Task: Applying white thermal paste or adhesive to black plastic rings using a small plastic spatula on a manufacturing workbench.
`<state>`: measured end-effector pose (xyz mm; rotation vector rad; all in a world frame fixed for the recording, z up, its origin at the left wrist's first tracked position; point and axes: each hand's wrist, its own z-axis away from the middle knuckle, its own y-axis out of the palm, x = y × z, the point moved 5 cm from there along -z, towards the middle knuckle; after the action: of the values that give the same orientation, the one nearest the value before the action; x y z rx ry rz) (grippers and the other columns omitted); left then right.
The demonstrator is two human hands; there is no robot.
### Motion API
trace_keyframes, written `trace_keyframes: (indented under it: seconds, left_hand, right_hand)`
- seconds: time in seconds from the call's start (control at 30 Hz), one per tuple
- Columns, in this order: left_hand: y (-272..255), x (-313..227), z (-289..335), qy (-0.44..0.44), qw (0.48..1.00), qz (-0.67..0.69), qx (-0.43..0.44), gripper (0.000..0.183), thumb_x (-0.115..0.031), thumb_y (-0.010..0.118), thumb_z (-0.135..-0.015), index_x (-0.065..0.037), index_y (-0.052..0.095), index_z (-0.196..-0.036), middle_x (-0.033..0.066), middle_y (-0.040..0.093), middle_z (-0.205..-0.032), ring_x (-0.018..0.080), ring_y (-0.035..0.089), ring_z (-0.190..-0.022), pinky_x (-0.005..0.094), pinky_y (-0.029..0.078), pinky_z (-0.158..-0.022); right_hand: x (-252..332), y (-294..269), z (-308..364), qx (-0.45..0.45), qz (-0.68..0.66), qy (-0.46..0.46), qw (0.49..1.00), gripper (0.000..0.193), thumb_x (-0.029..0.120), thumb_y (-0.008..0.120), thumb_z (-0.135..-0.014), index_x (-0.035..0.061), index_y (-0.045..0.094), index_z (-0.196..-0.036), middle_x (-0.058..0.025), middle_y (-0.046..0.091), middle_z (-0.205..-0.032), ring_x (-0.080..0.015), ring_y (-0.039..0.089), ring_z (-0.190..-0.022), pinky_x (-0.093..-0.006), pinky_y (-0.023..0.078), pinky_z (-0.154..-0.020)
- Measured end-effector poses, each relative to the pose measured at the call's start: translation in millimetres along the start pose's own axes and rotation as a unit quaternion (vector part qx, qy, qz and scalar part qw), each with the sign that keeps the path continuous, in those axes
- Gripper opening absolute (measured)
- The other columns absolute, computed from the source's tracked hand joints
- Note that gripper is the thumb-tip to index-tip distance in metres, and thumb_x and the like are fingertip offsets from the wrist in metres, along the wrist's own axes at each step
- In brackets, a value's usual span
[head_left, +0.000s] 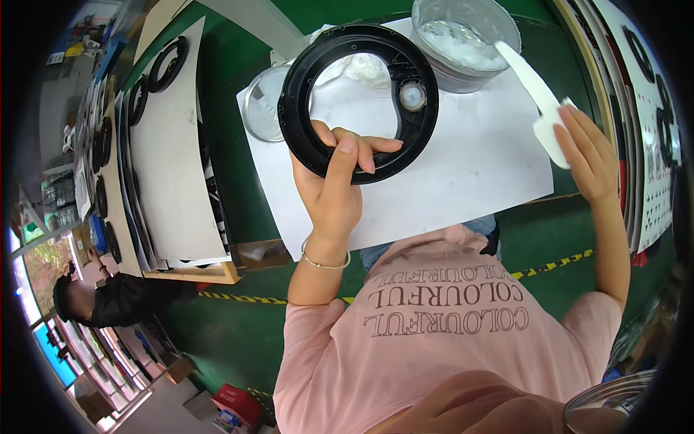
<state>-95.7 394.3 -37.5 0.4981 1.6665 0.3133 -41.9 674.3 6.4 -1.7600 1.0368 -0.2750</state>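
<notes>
A black ring-shaped plastic housing (293, 108) is held up over the white sheet by my left hand (336, 177), whose fingers wrap its lower rim. Inside the ring, on its right side, sits a small round part (413, 95) with a whitish, shiny surface. My right hand (589, 155), raised at the right, grips a white spatula (531, 83) by its wide end. The spatula's narrow tip points up and left, beside a clear tub (463, 81) with white paste in it. My right fingertips are partly hidden behind the spatula.
Under the tub lies a white paper sheet (463, 152) on the green table, with a clear round lid (262, 108) at its left. Board racks with black rings stand on both sides, including a left board (170, 166). Another person (123, 300) is at far left.
</notes>
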Motion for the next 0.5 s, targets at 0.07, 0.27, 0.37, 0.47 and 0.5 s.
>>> trace_keyframes:
  seconds: [0.07, 0.27, 0.37, 0.47, 0.5]
  left_hand:
    - [2, -2, 0, 0.012, 1.000, -0.013, 0.006, 0.011, 0.001, 0.041, -0.083, -0.005, 0.032, -0.081, 0.0058, 0.045, -0.058, 0.0207, 0.056, -0.060, 0.0397, 0.049, -0.067]
    - [14, 0, 1, 0.043, 0.998, -0.042, 0.012, 0.013, -0.001, 0.044, -0.084, -0.005, 0.032, -0.081, 0.0065, 0.047, -0.058, 0.0227, 0.058, -0.061, 0.0382, 0.048, -0.067]
    - [17, 1, 1, 0.029, 0.999, -0.032, 0.025, 0.012, -0.001, 0.043, -0.084, -0.005, 0.032, -0.081, 0.0064, 0.046, -0.058, 0.0227, 0.058, -0.061, 0.0376, 0.048, -0.067]
    - [15, 1, 1, -0.009, 1.000, -0.002, -0.003, 0.011, 0.000, 0.042, -0.083, -0.005, 0.032, -0.081, 0.0061, 0.046, -0.058, 0.0226, 0.058, -0.060, 0.0372, 0.048, -0.067]
    - [15, 0, 1, -0.009, 1.000, -0.004, -0.004, 0.011, 0.000, 0.042, -0.083, -0.005, 0.032, -0.081, 0.0061, 0.046, -0.058, 0.0226, 0.058, -0.060, 0.0372, 0.048, -0.067]
  right_hand:
    - [-1, -9, 13, 0.024, -0.002, 0.003, 1.000, 0.024, -0.003, 0.057, -0.070, -0.0038, 0.057, -0.094, -0.0171, 0.059, -0.097, -0.0306, 0.058, -0.091, -0.0347, 0.048, -0.077]
    - [-4, -42, 28, -0.056, -0.144, 0.152, 0.976, 0.019, -0.001, 0.051, -0.078, -0.0057, 0.054, -0.096, -0.0233, 0.058, -0.095, -0.0341, 0.059, -0.088, -0.0352, 0.048, -0.076]
    - [6, -42, 17, -0.140, -0.301, 0.231, 0.914, 0.017, -0.002, 0.044, -0.082, -0.0072, 0.051, -0.097, -0.0277, 0.057, -0.091, -0.0356, 0.059, -0.086, -0.0368, 0.047, -0.075]
    - [21, -38, -10, -0.101, -0.332, 0.155, 0.925, 0.020, -0.001, 0.051, -0.078, -0.0049, 0.049, -0.097, -0.0239, 0.059, -0.091, -0.0338, 0.061, -0.081, -0.0352, 0.049, -0.070]
    - [22, -38, -15, -0.102, -0.333, 0.155, 0.924, 0.020, -0.001, 0.051, -0.078, -0.0049, 0.049, -0.097, -0.0239, 0.059, -0.091, -0.0338, 0.061, -0.081, -0.0352, 0.049, -0.070]
